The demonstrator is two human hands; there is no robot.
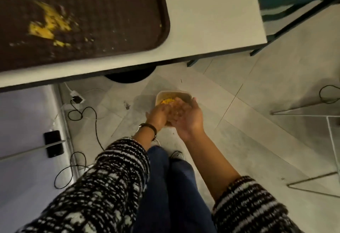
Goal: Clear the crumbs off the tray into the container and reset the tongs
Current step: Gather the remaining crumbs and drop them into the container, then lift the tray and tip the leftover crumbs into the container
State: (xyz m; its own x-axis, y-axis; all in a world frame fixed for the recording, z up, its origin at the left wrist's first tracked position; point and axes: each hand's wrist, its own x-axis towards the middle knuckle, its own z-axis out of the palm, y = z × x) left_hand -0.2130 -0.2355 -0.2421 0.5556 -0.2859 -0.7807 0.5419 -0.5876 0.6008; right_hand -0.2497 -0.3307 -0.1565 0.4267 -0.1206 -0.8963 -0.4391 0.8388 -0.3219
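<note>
Roughly halfway, we would judge. Our left hand (158,115) and right hand (188,117) are together over the plastic container (184,93), which appears to stand on the tiled floor (257,122), just out from the near edge of the tabletop (211,12). The right grip is released, palm up with the fingers spread. The left grip also looks released, its fingers laid flat across the right palm, though blur softens them. We take this as brushing bits off our palms into the container.

Some yellow crumbs (167,101) already lie inside the container, so part of the clearing is done. What is left is plain. On the dark brown tray (114,8), which lies toward the left of the tabletop with its rounded corner close to the near edge, a good heap of yellow crumbs (49,26) remains, with small specks scattered around it toward the tray's near rim. More gathering and carrying seems needed before the tray is clean.

We cannot see the tongs anywhere, so we cannot say where they lie, and resetting them looks to be not yet done.
</note>
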